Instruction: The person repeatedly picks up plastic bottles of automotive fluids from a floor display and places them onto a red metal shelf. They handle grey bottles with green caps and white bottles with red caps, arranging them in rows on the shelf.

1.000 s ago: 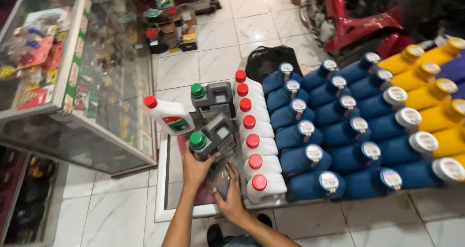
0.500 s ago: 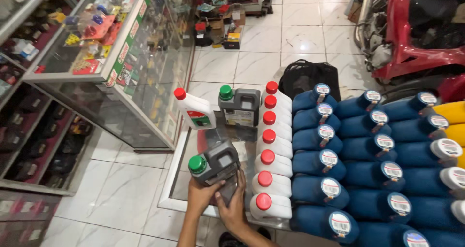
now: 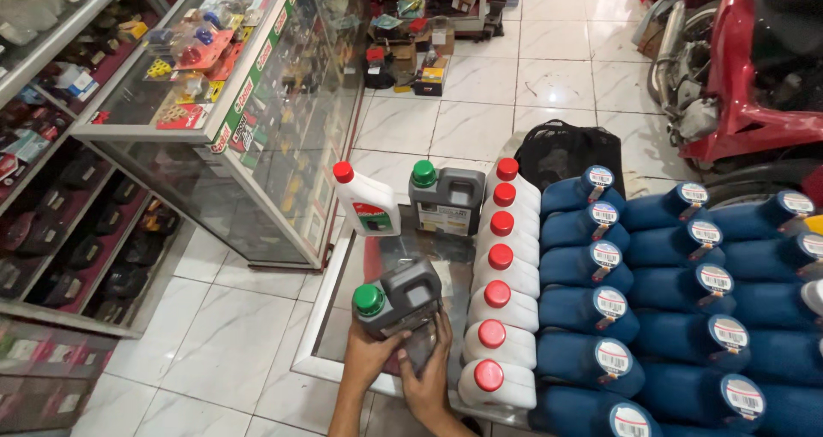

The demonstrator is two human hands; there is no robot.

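Observation:
A grey oil jug with a green cap (image 3: 399, 299) is held in both my hands just above a glass-topped counter (image 3: 336, 304). My left hand (image 3: 370, 357) grips its lower left side. My right hand (image 3: 430, 377) holds its lower right side from beneath. Farther back on the glass stand a second grey jug with a green cap (image 3: 446, 199) and a white bottle with a red cap (image 3: 365, 200). A row of several white bottles with red caps (image 3: 501, 290) runs along the right of the held jug.
Several rows of blue bottles with sealed tops (image 3: 677, 300) fill the right side. A glass display cabinet (image 3: 249, 137) stands to the left, a black bag (image 3: 567, 152) behind the bottles, a red motorcycle (image 3: 746, 68) at top right. White floor tiles (image 3: 223, 351) lie below left.
The view has shifted to the left and back. The grey jug stays in both hands, now slightly lower and nearer the counter's front edge.

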